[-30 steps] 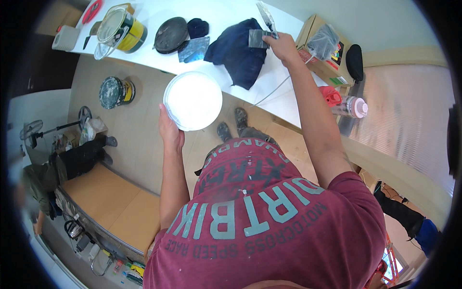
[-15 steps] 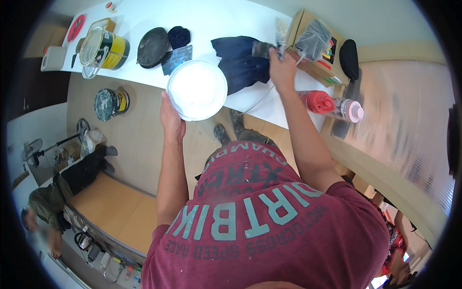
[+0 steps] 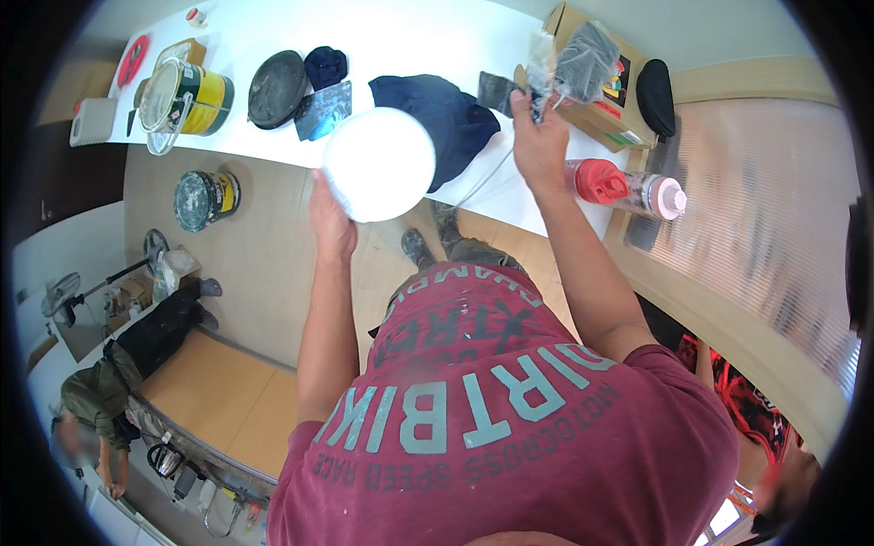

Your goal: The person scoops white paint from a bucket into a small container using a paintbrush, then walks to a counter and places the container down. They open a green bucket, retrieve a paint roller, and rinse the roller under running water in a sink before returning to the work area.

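Observation:
In front of me, over the table's near edge, I hold a round white tub (image 3: 380, 164) with my left hand (image 3: 331, 218). Glare washes out its face. My right hand (image 3: 541, 141) is closed around a tool by the box at the right. A putty knife with a dark flat blade (image 3: 496, 93) points left from that hand, and a clear plastic-wrapped item, perhaps a brush (image 3: 542, 65), rises above it. How many tools the hand grips I cannot tell. A dark navy cloth (image 3: 446, 118) lies between the hands.
A cardboard box (image 3: 630, 135), a red-lidded bottle (image 3: 601, 182) and a pink-capped bottle (image 3: 667, 198) are at the right. Left on the white table (image 3: 428, 36) stand a yellow-black bucket (image 3: 208, 102) and a dark round pan-like object (image 3: 277, 89). Another bucket (image 3: 205, 200) is on the floor; people are nearby.
The white tub has shifted right over the cloth's edge and its face has tilted. The plastic-wrapped item shows more fully above my right hand. A person at lower right shows more.

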Tool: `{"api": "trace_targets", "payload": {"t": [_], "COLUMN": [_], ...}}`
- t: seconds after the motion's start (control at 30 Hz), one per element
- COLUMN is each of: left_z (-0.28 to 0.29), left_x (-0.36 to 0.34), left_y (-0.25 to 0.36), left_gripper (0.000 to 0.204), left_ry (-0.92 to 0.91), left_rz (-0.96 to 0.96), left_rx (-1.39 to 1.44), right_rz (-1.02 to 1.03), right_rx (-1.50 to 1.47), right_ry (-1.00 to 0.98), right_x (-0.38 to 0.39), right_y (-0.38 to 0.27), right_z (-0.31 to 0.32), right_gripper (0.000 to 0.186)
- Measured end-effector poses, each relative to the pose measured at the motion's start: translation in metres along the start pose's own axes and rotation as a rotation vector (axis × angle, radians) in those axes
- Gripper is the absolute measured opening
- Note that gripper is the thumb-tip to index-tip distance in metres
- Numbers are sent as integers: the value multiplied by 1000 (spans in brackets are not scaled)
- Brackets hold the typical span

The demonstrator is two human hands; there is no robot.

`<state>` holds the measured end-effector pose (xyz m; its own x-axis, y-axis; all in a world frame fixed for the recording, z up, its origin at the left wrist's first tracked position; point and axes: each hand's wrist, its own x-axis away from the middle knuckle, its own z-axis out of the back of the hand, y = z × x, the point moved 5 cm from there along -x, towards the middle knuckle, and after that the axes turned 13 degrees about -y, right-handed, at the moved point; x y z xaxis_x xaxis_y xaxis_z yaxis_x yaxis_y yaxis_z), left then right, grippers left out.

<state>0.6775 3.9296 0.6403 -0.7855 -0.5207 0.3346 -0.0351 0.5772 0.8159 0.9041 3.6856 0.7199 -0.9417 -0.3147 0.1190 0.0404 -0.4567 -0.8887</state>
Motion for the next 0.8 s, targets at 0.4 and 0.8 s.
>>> {"api": "trace_targets", "payload": {"t": [0.4, 0.8], "left_z": [-29, -10], "left_x": [-78, -94], "left_y": [-67, 0], "left_gripper": [53, 46], "left_ry": [105, 122], "left_rz": [123, 226], "left_rx": [-537, -1424], "right_rz": [-138, -179], "right_rx": [196, 376], "right_ry": [-89, -156], "right_x": [20, -3], "right_y": [23, 29], "right_z": [3, -26], "right_gripper": [40, 51]}}
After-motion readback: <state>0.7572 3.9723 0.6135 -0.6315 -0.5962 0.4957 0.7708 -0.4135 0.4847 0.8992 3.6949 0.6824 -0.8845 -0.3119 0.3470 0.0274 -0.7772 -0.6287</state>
